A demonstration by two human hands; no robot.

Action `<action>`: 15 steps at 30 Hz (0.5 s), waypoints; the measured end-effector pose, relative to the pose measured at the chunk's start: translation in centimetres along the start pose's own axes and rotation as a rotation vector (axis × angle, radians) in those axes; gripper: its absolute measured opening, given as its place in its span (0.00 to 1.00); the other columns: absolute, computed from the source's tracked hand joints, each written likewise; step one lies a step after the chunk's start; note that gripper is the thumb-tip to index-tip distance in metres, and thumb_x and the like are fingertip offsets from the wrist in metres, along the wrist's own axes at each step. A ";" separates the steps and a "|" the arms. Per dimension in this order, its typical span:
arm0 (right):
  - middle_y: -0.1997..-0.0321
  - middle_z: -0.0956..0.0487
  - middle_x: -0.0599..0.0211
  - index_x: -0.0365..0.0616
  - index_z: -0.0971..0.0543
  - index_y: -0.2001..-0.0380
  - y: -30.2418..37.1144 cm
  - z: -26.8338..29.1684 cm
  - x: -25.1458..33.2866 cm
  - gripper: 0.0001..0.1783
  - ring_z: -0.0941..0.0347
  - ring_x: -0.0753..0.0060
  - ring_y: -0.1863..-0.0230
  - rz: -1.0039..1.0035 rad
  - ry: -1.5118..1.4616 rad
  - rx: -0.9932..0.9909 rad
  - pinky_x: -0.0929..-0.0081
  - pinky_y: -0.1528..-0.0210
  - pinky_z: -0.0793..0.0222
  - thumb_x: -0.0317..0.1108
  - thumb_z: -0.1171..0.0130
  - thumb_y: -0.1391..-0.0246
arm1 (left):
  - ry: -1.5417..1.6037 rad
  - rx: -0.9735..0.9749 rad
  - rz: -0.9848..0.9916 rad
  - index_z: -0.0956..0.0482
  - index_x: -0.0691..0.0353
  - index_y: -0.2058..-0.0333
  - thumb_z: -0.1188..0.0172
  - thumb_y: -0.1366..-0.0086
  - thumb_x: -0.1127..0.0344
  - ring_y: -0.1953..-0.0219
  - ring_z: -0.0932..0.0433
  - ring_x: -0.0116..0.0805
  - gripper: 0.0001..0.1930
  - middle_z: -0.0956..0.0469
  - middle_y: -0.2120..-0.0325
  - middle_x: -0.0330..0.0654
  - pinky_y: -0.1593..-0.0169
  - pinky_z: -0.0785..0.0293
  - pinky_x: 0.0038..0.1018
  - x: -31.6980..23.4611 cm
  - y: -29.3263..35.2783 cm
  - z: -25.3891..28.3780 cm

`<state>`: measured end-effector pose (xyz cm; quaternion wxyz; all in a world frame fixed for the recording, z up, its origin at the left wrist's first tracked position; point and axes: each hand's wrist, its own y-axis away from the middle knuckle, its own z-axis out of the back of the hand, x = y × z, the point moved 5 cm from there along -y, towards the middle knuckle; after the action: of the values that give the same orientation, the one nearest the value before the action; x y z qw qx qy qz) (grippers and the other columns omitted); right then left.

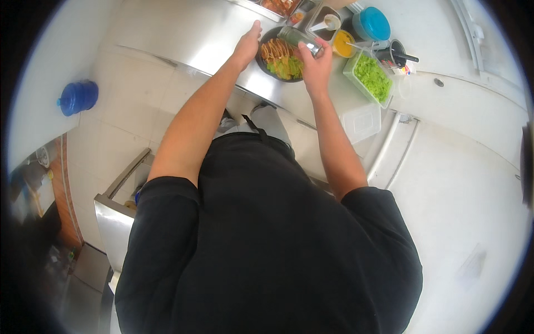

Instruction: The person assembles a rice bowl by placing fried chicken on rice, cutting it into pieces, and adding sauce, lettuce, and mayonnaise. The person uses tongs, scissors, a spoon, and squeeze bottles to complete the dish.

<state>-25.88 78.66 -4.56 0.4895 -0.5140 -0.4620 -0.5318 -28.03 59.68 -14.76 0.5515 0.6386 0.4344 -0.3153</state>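
Note:
My right hand (316, 62) grips a glass shaker jar (292, 37) with green contents, tilted over the far right of a dark round bowl (260, 64). In the bowl lie browned strips of food with pale drizzled lines (276, 51), and green lettuce (287, 68) fills the near side. At the bowl's left edge, my left hand (248, 45) is held with fingers stretched out and holds nothing; I cannot tell whether it touches the rim.
Right of the bowl stand a yellow sauce tub (344, 44), a container of chopped lettuce (371, 78) and a blue-lidded tub (374, 23). A clear lid (361, 122) lies nearer. At the back are a dark-sauce container (321, 16) and a metal tray (261, 10) of reddish food.

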 end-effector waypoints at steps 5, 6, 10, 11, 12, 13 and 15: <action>0.56 0.22 0.54 0.35 0.32 0.46 -0.5 0.1 0.6 0.28 0.23 0.65 0.57 0.119 0.215 -0.022 0.71 0.52 0.28 0.36 0.33 0.46 | 0.000 0.046 0.014 0.39 0.64 0.33 0.69 0.30 0.30 0.32 0.40 0.53 0.44 0.40 0.33 0.56 0.31 0.48 0.42 -0.8 0.2 -0.4; 0.56 0.21 0.53 0.36 0.32 0.46 -0.5 0.1 1.0 0.29 0.23 0.64 0.57 0.167 0.267 -0.048 0.70 0.51 0.28 0.37 0.33 0.46 | -0.011 0.051 0.012 0.39 0.64 0.33 0.69 0.30 0.30 0.31 0.41 0.52 0.44 0.40 0.33 0.56 0.30 0.48 0.41 -1.0 0.3 -0.5; 0.55 0.20 0.50 0.36 0.32 0.46 -0.3 -0.6 1.3 0.30 0.22 0.59 0.54 0.124 0.359 0.043 0.67 0.50 0.28 0.40 0.33 0.46 | -0.003 0.055 -0.008 0.39 0.67 0.34 0.69 0.30 0.30 0.30 0.42 0.48 0.45 0.40 0.33 0.56 0.29 0.50 0.39 -1.8 0.2 -0.8; 0.55 0.20 0.49 0.36 0.32 0.46 -0.3 -0.7 1.5 0.30 0.22 0.58 0.54 0.136 0.353 0.041 0.66 0.49 0.28 0.40 0.33 0.46 | -0.006 0.053 -0.020 0.38 0.68 0.34 0.69 0.30 0.30 0.30 0.42 0.47 0.45 0.39 0.33 0.56 0.29 0.51 0.39 -2.0 0.1 -0.9; 0.55 0.20 0.49 0.36 0.32 0.46 -0.1 -0.7 1.5 0.30 0.22 0.58 0.53 0.125 0.341 0.035 0.66 0.49 0.28 0.40 0.33 0.46 | -0.011 0.051 -0.031 0.38 0.69 0.34 0.69 0.30 0.30 0.30 0.42 0.46 0.45 0.39 0.33 0.56 0.29 0.51 0.38 -2.0 0.2 -1.0; 0.54 0.21 0.50 0.35 0.32 0.46 0.0 -0.8 1.7 0.30 0.22 0.61 0.54 0.156 0.401 0.043 0.69 0.50 0.28 0.40 0.33 0.46 | -0.010 0.057 -0.037 0.38 0.70 0.35 0.70 0.29 0.30 0.30 0.42 0.46 0.45 0.39 0.33 0.56 0.29 0.51 0.37 -1.9 0.2 -1.2; 0.53 0.22 0.53 0.34 0.32 0.45 -0.2 -0.8 1.8 0.30 0.24 0.68 0.54 0.180 0.503 0.053 0.73 0.51 0.29 0.38 0.33 0.45 | -0.021 0.068 -0.059 0.37 0.72 0.36 0.70 0.29 0.31 0.30 0.42 0.45 0.45 0.38 0.34 0.55 0.29 0.52 0.36 -2.2 0.0 -1.4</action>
<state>-26.09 77.80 -2.81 0.6474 -0.3916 -0.2921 -0.5849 -29.07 60.58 -12.60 0.5245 0.6407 0.4362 -0.3524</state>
